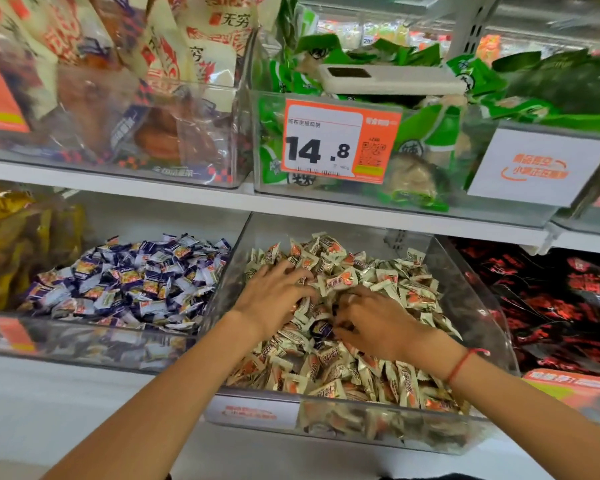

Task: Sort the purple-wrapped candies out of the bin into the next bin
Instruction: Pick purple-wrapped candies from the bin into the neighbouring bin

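Note:
A clear bin point(471, 296) on the lower shelf holds a heap of cream-and-orange wrapped candies point(378, 368). One purple-wrapped candy point(321, 330) lies among them near the middle. My left hand point(274, 296) rests on the heap with its fingers spread, just left of the purple candy. My right hand point(374, 320) sits to the right of it, fingers curled down, fingertips touching the purple candy; whether they pinch it is unclear. The clear bin to the left point(84, 344) is full of purple-wrapped candies point(136, 278).
A white shelf edge point(187, 192) runs above the bins, with bins of bagged snacks and a 14.8 price tag point(340, 140) on top. Yellow packs point(11, 244) lie far left and black-and-red packs point(551, 296) far right. A red cord circles my right wrist.

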{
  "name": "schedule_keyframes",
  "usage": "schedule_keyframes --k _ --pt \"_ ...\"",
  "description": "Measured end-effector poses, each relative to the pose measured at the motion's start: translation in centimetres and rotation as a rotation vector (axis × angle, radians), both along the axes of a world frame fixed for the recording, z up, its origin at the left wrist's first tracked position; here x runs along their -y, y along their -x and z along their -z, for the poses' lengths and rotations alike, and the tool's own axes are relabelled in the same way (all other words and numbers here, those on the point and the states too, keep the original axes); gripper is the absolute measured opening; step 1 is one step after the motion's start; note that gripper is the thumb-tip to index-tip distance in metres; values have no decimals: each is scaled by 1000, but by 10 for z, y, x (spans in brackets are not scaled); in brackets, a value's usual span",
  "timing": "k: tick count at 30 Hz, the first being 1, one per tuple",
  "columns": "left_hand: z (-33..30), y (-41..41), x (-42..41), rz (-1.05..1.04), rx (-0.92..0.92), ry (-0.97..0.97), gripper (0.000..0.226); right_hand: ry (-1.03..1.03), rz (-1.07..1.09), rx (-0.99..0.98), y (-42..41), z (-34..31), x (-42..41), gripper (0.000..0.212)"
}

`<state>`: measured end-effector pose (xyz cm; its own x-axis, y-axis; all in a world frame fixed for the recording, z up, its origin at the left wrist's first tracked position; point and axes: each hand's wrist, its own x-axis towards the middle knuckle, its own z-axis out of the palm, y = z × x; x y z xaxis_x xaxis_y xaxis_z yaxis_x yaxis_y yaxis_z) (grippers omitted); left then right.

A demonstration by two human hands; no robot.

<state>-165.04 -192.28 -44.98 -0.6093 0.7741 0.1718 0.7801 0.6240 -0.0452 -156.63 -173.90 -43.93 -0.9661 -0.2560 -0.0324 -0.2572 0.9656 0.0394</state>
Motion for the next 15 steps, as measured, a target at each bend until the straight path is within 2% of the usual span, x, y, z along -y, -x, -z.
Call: schedule_keyframes --k 3,5,8,11,13,15 --pt "-1 2 6 -15 -4 -28 51 -59 37 63 -6 -2 -8 33" --pt "-1 2 5 -46 5 -29 49 -71 57 3 -3 -3 -2 37" --pt "-1 -2 1 -81 9 -7 52 -94 106 -91 10 3 17 34" --pt "0 -3 0 -86 3 12 61 -204 191 -44 24 11 32 34" --pt "-1 -5 2 -86 27 22 64 -148 230 12 29 10 29 28" --pt "-6 -11 5 -76 95 -29 61 29 217 87 26 -2 19 22"
